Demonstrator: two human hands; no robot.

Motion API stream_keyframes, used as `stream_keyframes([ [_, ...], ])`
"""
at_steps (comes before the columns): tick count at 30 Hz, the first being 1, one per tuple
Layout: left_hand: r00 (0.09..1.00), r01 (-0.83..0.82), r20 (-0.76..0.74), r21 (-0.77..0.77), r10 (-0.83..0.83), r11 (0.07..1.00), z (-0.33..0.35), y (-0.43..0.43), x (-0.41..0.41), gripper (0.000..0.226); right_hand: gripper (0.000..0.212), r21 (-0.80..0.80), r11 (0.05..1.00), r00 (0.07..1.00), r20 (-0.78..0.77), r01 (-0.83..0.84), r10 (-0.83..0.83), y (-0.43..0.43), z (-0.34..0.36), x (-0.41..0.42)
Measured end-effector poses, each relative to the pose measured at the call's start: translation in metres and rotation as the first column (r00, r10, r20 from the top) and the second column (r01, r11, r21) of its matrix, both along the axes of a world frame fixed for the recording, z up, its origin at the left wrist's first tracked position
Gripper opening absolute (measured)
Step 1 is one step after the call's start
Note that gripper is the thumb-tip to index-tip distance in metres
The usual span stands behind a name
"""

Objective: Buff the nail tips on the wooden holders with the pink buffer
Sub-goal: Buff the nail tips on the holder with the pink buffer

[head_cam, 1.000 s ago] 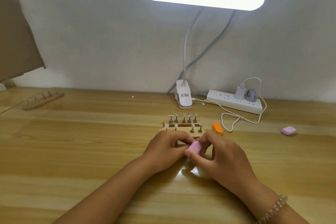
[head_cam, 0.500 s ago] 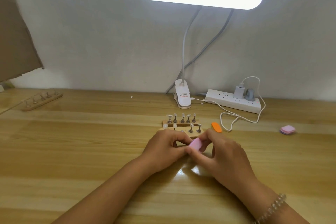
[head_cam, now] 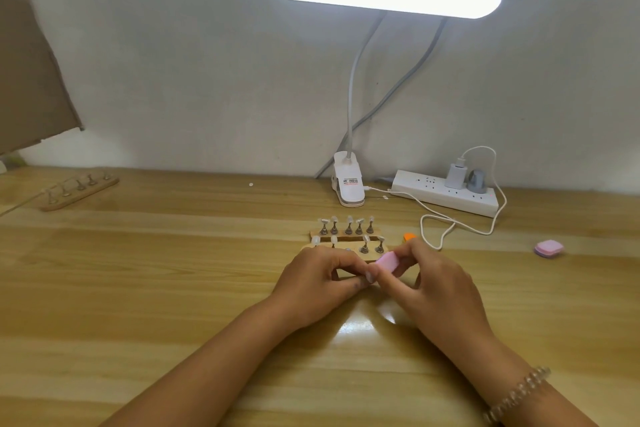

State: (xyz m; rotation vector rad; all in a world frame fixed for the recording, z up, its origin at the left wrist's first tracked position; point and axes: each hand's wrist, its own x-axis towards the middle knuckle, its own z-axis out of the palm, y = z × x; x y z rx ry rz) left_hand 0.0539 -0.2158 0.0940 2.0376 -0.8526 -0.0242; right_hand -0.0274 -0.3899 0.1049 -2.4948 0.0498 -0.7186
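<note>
Two hands meet just near of the holders: the right hand (head_cam: 440,281) pinches the pink buffer (head_cam: 388,262) between thumb and curled fingers, its far end tipped up. The left hand (head_cam: 318,282) has its fingers curled in, thumb and forefinger closed together at the buffer's near end. What they hold is hidden, so I cannot tell whether a nail tip sits between them. A gap in the row on the near wooden holder (head_cam: 310,248) suggests one stand may have been lifted out. If so, the main risk is the small piece twisting or popping free under a hard stroke, since little of it can be held. The buffer could also scrape the left fingertips. Both hands lie right against the near holder, so a wide stroke might knock its upright stands or push it into the far wooden holder (head_cam: 313,234), whose nail tips (head_cam: 349,219) stand in a full row. An orange block (head_cam: 409,237) just beyond the right hand and a loop of white cable (head_cam: 440,232) could be nudged. A second pink block (head_cam: 549,248) lies well apart to the right on the table (head_cam: 173,288).
</note>
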Motion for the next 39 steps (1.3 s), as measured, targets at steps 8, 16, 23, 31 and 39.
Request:
stream_keyframes([
  [8,1.0,0.012,0.003,0.001,-0.012,1.0,0.001,0.002,-0.001,0.021,0.038,-0.023,1.0,1.0,-0.006,-0.013,0.013,0.003,0.001,-0.002],
  [16,1.0,-0.01,-0.021,-0.015,0.009,1.0,-0.001,0.001,0.001,0.018,0.039,-0.05,0.997,0.998,-0.01,-0.057,0.057,0.007,0.002,-0.006],
  [23,1.0,-0.005,-0.011,-0.002,0.005,1.0,0.0,0.002,0.001,0.014,0.033,-0.037,0.997,0.998,-0.004,-0.063,0.063,0.006,-0.001,-0.003],
  [31,1.0,0.029,-0.007,0.014,-0.029,0.999,0.001,0.002,-0.001,0.012,0.035,0.007,0.992,0.992,0.012,-0.125,0.125,0.008,-0.001,-0.006],
  [39,0.999,0.003,0.033,0.037,-0.004,0.999,-0.001,0.003,0.001,0.013,0.036,-0.078,0.995,0.998,-0.015,-0.058,0.057,0.007,-0.001,-0.005],
])
